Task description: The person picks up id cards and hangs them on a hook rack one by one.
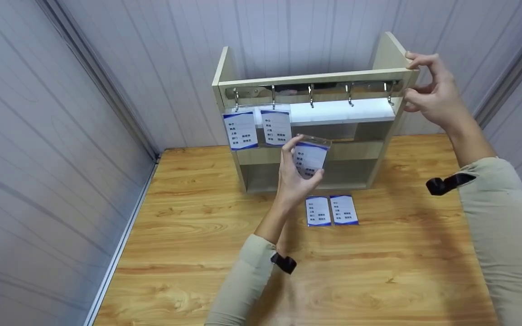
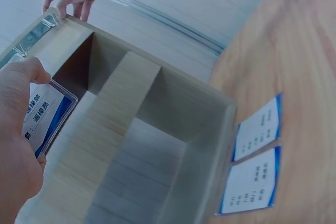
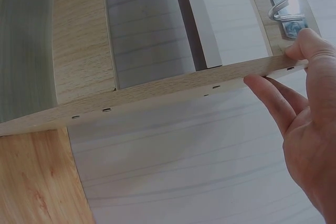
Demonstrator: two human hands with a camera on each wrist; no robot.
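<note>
Two badge cards point(image 1: 257, 128) hang on the leftmost hooks of the wooden rack point(image 1: 231, 63). Your left hand point(image 1: 293, 176) pinches a third badge card point(image 1: 311, 157) in front of the rack's middle. At 6 o'clock from it, two more cards point(image 1: 331, 210) lie on the table point(image 1: 188, 235). Your right hand point(image 1: 428, 93) grips the rack's right side panel with curled fingers.

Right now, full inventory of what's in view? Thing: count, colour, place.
Shelf unit: 1, light wood, standing at the back of the table.
Hooks: 5, metal, in a row under the unit's top rail.
Hung badge cards: 2, white and blue, on the two leftmost hooks.
Held badge card: 1, white and blue in a clear sleeve, in front of the unit.
Table badge cards: 2, white and blue, flat side by side before the unit.
Table: 1, wood.
Left hand: holds the badge card.
Right hand: grips the unit's top right corner.
</note>
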